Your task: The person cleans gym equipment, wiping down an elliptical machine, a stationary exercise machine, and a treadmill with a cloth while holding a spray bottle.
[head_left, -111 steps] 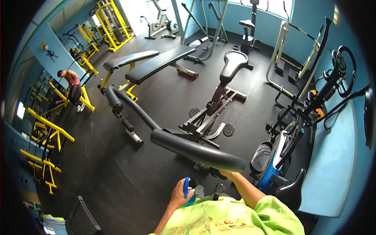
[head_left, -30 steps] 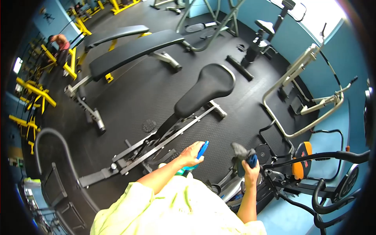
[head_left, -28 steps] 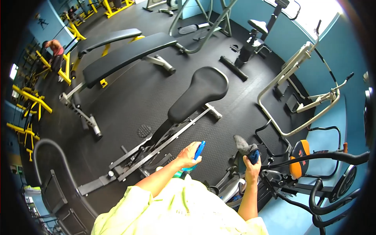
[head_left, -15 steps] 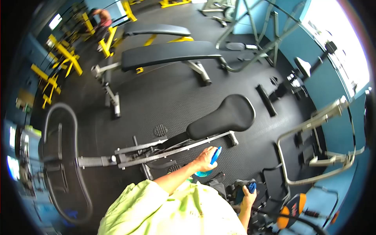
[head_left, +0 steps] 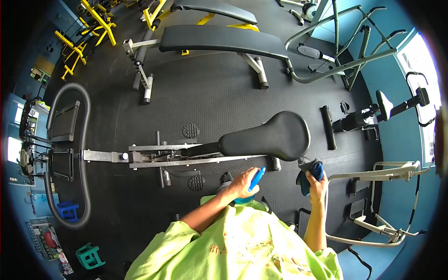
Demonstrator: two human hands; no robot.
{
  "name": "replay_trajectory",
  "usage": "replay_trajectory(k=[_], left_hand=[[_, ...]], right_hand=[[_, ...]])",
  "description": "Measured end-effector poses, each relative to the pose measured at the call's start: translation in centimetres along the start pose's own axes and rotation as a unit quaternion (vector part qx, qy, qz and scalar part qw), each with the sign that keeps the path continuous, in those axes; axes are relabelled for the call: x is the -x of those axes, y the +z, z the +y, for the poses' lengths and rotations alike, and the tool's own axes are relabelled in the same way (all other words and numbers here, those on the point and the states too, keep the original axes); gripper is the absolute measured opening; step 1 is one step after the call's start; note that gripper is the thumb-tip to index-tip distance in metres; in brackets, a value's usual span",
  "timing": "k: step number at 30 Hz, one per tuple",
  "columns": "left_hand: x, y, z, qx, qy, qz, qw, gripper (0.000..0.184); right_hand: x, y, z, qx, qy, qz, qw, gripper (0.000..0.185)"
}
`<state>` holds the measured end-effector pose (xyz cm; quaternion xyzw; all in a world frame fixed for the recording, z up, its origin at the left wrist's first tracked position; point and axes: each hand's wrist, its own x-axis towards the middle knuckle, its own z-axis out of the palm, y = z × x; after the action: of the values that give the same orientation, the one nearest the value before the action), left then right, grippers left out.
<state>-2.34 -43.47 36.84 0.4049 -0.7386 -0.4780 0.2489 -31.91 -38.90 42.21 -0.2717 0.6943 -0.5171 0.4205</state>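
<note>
My left hand is wrapped round a spray bottle with a blue spray head and teal liquid, held just in front of my yellow-green shirt. Its lower part is partly hidden by my hand and the shirt. A bunched grey and dark blue cloth is gripped in my right hand. The cloth appears near the rounded end of a black padded seat; whether they touch I cannot tell. This seat belongs to an exercise machine with a silver frame and round black pedals.
A looped black handlebar stands at the left end of the machine. Beyond lies a long black bench. At right are an exercise bike and a beige tubular machine. A green stool sits lower left.
My right hand has risen with the cloth towards the seat's rounded end. My left hand still holds the spray bottle. The view has turned and tilted down; the person in the background is out of sight.
</note>
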Motion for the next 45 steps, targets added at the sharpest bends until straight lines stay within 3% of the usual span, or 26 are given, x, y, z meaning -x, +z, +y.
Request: replay_trajectory(k=[5,9,14,17,18,20,22,23,26,28,30,31,34,36,37,38,40,42,44,45], left_hand=[[-3.1,0.0,1.2,-0.019,0.041,-0.014,0.999,0.047],[-5.9,0.3,2.2,-0.020,0.008,-0.004,1.000,0.034],[-9.6,2.9,4.0,-0.031,0.054,0.037,0.997,0.027],[-11.3,3.5,5.6,-0.017,-0.043,-0.016,0.999,0.021],[-11.6,3.8,5.5,-0.044,-0.025,-0.007,0.999,0.021],[-12.0,3.8,5.4,-0.036,-0.014,-0.002,0.999,0.026],[-11.6,4.0,4.0,-0.047,-0.013,0.009,0.999,0.040],[-11.4,3.9,4.4,-0.048,-0.028,0.017,0.998,0.040],[-10.7,3.1,5.0,-0.076,-0.060,0.028,0.995,0.042],[-9.9,3.1,4.3,-0.084,-0.085,0.038,0.992,0.043],[-9.8,3.1,4.3,-0.072,-0.082,0.058,0.992,0.043],[-9.8,3.3,4.2,-0.078,-0.094,0.058,0.991,0.043],[-10.0,4.0,4.6,-0.093,-0.134,0.045,0.986,0.044],[-10.3,4.5,4.4,-0.074,-0.086,0.090,0.989,0.044],[-10.2,4.5,4.2,-0.078,-0.093,0.079,0.989,0.044],[-10.0,4.6,3.9,-0.082,-0.103,0.072,0.989,0.044],[-9.7,4.8,4.0,-0.085,-0.094,0.107,0.986,0.043],[-9.8,4.4,4.9,-0.066,-0.118,0.110,0.985,0.042],[-9.6,4.4,5.3,-0.062,-0.124,0.117,0.983,0.042],[-9.6,4.5,5.3,-0.059,-0.125,0.116,0.983,0.042]], right_hand=[[-2.9,1.6,-1.4,-0.029,-0.037,0.017,0.999,0.028],[-5.9,0.7,0.0,-0.006,-0.040,0.048,0.998,0.026],[-12.1,-1.0,4.1,0.034,-0.091,0.040,0.994,0.022],[-13.8,0.1,3.5,0.087,-0.164,0.016,0.982,0.025],[-14.1,0.5,3.3,0.142,-0.196,-0.009,0.970,0.031],[-14.1,1.6,3.7,0.356,-0.310,-0.079,0.878,0.051],[-12.4,2.9,0.6,0.557,-0.258,-0.291,0.734,0.063],[-12.0,3.6,1.4,0.605,-0.240,-0.335,0.681,0.067],[-13.6,1.4,1.2,0.568,-0.254,-0.399,0.673,0.067],[-15.5,0.8,1.8,0.589,-0.260,-0.345,0.683,0.065],[-17.2,3.3,0.9,0.564,-0.249,-0.283,0.735,0.064],[-17.8,5.5,0.8,0.567,-0.277,-0.248,0.735,0.063],[-17.5,10.5,0.6,0.543,-0.308,-0.275,0.732,0.062],[-16.9,10.3,6.1,0.453,-0.435,-0.435,0.645,0.057],[-15.3,8.4,5.3,0.454,-0.456,-0.431,0.632,0.052],[-14.9,6.0,4.2,0.465,-0.395,-0.483,0.628,0.047],[-16.0,1.1,5.6,0.484,-0.385,-0.502,0.604,0.041],[-17.8,-1.2,5.2,0.425,-0.449,-0.447,0.646,0.036],[-18.6,0.7,3.1,0.500,-0.389,-0.326,0.701,0.035],[-19.8,2.5,4.5,0.461,-0.378,-0.254,0.762,0.038]])
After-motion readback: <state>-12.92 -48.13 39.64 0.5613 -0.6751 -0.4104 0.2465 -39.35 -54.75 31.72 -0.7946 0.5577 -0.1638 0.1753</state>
